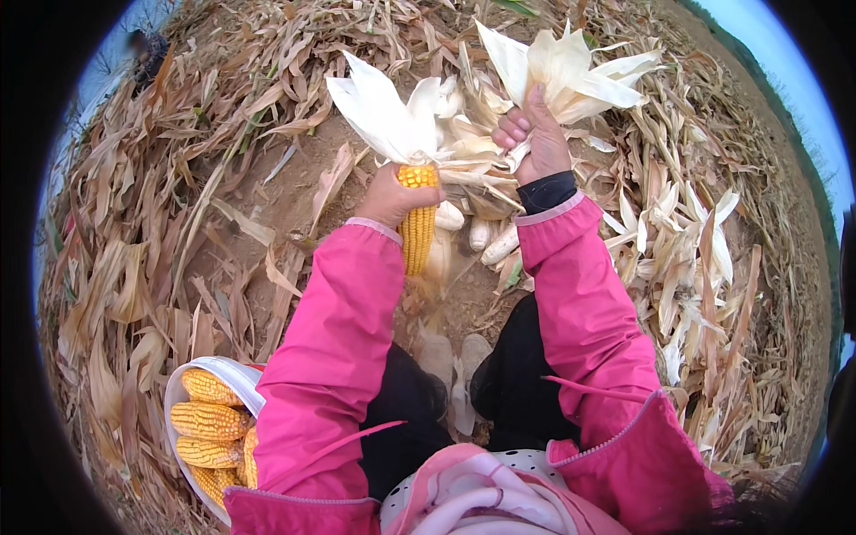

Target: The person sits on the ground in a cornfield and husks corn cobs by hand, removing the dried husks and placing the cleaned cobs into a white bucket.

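Note:
My left hand (392, 196) is closed around an ear of corn (417, 227) whose yellow kernels are bare. White husk leaves (383, 107) still fan out from the ear's far end. To the right, my right hand (537, 138) grips a bunch of pale corn husk (571, 76) that spreads out above the fist. A few husk strands stretch between the two hands, and I cannot tell whether they join the ear. Just beyond and below lie several unpeeled ears in pale husk (481, 234) on the ground.
At my lower left stands a white bucket (175, 392) holding several husked yellow ears (209, 419). Dry stalks and leaves (134, 294) cover the ground on the left. Loose husks (687, 259) are heaped at the right. Another person (147, 55) is at the far upper left.

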A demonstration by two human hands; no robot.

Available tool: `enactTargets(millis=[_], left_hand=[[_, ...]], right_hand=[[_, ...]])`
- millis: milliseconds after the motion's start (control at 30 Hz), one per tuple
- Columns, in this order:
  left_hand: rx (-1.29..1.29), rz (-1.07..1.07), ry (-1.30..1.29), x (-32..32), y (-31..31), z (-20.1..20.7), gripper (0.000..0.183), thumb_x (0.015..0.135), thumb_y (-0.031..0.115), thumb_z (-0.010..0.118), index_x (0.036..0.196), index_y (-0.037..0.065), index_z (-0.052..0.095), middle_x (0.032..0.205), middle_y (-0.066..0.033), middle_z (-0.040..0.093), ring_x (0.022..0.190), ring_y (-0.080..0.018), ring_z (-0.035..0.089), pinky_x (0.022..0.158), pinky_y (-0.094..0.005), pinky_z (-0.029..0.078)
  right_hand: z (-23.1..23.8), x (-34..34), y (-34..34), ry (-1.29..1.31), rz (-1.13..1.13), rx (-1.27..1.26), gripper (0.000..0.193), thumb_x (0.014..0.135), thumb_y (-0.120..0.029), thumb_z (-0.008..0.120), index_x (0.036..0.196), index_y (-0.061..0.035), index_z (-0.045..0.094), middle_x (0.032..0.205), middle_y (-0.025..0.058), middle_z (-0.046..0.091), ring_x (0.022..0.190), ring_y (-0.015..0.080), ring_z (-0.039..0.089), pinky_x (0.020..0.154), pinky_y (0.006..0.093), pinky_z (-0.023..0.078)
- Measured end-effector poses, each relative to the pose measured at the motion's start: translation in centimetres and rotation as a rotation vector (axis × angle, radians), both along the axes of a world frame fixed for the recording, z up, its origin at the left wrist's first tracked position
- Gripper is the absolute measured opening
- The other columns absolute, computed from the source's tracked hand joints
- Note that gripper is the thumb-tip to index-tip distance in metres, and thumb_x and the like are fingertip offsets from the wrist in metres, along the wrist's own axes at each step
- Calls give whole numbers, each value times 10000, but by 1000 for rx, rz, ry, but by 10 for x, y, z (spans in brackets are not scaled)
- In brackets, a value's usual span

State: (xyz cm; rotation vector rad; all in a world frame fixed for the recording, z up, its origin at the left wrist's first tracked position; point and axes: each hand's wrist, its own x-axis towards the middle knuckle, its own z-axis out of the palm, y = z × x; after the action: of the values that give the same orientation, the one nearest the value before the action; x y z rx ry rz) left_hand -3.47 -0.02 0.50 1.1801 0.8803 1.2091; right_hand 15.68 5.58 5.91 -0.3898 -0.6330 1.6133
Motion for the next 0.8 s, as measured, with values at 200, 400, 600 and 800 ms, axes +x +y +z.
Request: enactTargets(millis=[200,400,600,800], left_hand=[[32,-14,456,21,-11,14,514,545,118,738,997,-64,572,849,-104,635,783,-173,612,715,-281,476],[44,56,725,17,-8,-3,486,539,139,747,918,-94,551,814,-139,624,751,-199,612,696,-300,480],[20,47,582,20,-3,7,440,562,98,736,930,-75,569,815,-126,636,764,-209,624,718,-303,483],[80,84,382,18,1,-18,392,575,108,751,891,-43,574,790,-80,625,745,-153,606,699,-280,482]], right_hand=[[-13,-19,-11,-572,-118,249,420,703,-76,769,1066,-5,572,903,41,627,738,75,573,548,198,420],[-17,-35,-17,-715,-38,278,406,692,-60,761,1054,2,588,889,37,637,704,85,577,545,217,428],[-34,-43,-17,-630,-55,275,345,770,-50,691,1087,12,572,966,61,632,830,122,596,720,259,492],[-42,-60,-26,-532,38,342,200,830,37,561,1022,-15,552,935,45,607,843,95,572,694,248,490]])
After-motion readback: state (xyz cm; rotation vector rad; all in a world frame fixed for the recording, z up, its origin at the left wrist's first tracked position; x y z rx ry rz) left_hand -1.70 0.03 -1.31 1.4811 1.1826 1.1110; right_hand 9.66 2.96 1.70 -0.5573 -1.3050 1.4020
